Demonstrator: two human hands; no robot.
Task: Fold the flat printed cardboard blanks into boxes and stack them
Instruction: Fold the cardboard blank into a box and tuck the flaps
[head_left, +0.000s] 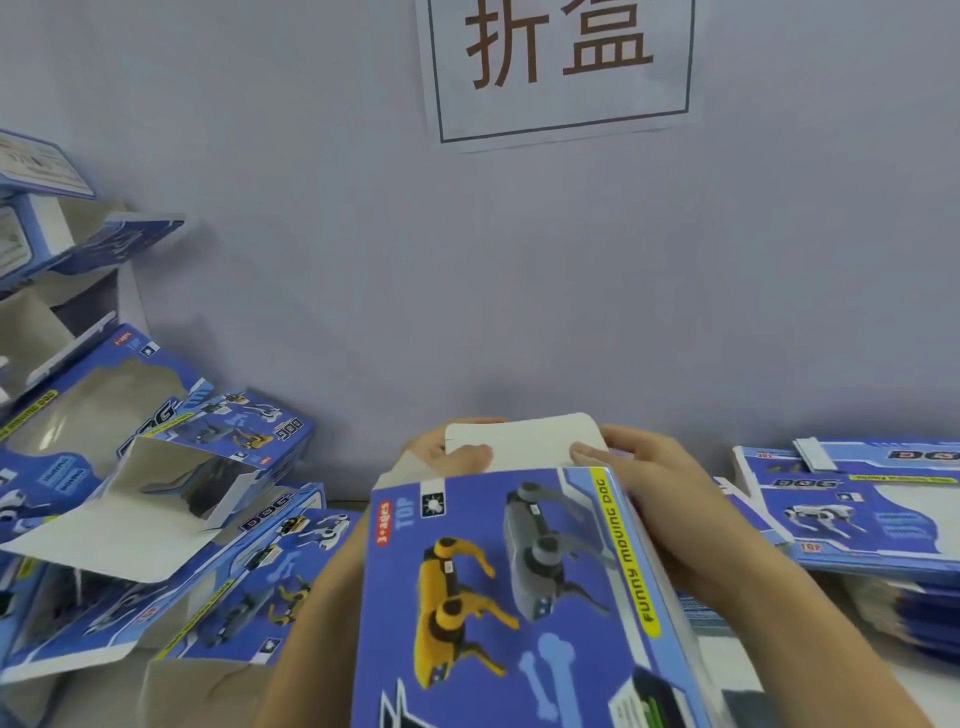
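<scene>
Both hands, left hand (457, 457) and right hand (654, 493), grip a blue box (498, 597) by its white flap (524, 441). Folded boxes (156, 467) pile left; flat cards (862, 514) lie right.

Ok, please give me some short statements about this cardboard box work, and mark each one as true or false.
1. Both hands hold the same box. True: the left hand and the right hand grip its far end.
2. The white flap at the far end is already tucked in. False: it stands open, with both thumbs on it.
3. The flat blanks lie on the person's right side. True.
4. The panel facing the camera shows two yellow dogs. False: one is yellow, one is grey.
5. The folded boxes on the left form a neat stack. False: they lie in a loose pile.
</scene>
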